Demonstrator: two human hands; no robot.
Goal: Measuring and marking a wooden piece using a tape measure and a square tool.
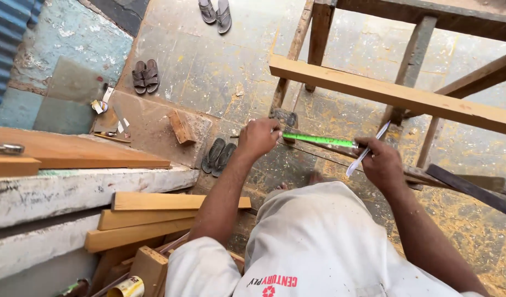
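Stretching green tape measure (318, 140) between hands | left hand (258, 137) gripping its end | right hand (382, 164) holding pen (367, 149)

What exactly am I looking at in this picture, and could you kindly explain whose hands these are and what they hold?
This is one picture from a camera worn on a person's head, looking down at their own two bare hands. The left hand holds one end of a green measuring tape, stretched across to the right hand, which also holds a white pen. In front stands a rough wooden frame. On the sawdust-strewn floor lie pairs of sandals; cut planks are stacked at the left.
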